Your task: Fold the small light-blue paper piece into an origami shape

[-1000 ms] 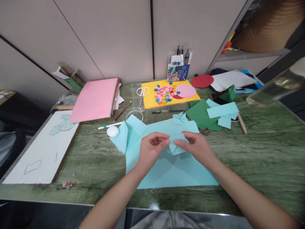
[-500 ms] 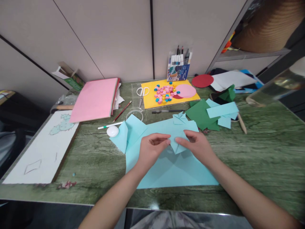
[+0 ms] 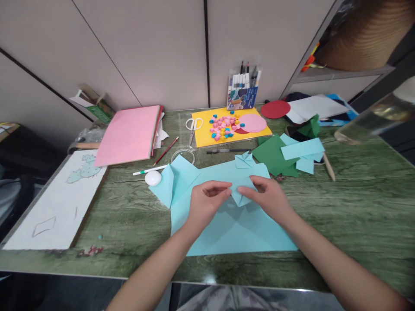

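Between my two hands is a small folded light-blue paper (image 3: pixel 240 196), its lower corner pointing toward me. My left hand (image 3: pixel 209 201) pinches the paper's left corner between thumb and fingers. On the right side, my right hand (image 3: pixel 266 194) grips it with the thumb in front and the fingers behind. Underneath lies a large light-blue sheet (image 3: pixel 233 237). Just beyond the held piece rests a second small folded blue paper (image 3: pixel 244 160). A bigger folded blue paper (image 3: pixel 183 175) sits at the sheet's upper left, a white egg-shaped object (image 3: pixel 153 178) against it.
White-handled scissors (image 3: pixel 193 125), a clear tape ring (image 3: pixel 183 156) and a yellow sheet (image 3: pixel 202 136) bearing pink, blue and yellow paper balls lie behind. Green paper (image 3: pixel 275 155) and blue strips (image 3: pixel 303 149) are at right. Pink paper (image 3: pixel 129 134) and a cactus drawing (image 3: pixel 52 203) occupy the left.
The lower tip of the held paper has risen very slightly. Both hands keep their grip in nearly the same place.
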`<state>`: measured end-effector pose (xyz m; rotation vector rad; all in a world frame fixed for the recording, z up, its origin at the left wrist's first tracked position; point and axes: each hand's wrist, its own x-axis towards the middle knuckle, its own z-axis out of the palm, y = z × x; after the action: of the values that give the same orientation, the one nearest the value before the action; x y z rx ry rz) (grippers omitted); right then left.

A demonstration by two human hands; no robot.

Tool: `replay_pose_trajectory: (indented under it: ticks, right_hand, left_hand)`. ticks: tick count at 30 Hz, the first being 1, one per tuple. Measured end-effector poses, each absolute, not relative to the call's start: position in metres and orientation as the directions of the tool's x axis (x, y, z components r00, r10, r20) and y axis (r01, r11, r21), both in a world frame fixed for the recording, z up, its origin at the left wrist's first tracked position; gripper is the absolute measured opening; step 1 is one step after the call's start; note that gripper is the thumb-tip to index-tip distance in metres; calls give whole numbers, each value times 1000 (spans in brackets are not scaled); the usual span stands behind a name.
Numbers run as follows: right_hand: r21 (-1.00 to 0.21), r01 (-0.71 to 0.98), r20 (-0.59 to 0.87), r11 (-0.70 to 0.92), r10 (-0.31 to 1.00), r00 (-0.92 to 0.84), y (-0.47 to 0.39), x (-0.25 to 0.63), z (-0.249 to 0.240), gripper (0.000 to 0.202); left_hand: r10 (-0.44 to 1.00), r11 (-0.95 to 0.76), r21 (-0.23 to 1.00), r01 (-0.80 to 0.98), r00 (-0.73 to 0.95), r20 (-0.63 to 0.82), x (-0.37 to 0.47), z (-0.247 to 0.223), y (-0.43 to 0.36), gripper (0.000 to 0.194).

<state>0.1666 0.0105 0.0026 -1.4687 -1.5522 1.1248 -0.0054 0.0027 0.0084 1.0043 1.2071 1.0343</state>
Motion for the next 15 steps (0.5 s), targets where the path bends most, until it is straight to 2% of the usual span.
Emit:
replay_pose_trajectory:
  ticks: [6,15]
  right_hand:
    - [-951,305,-110,-58,981,-158,10,166,6,29]
    - [-937,335,-180,-97,957,-226,11,167,3,28]
  left_hand:
    - [974,226,968,-106,58,-221,-5,7,3,16]
    - [972,232,966,-112,68,-226,-4,6,5,14]
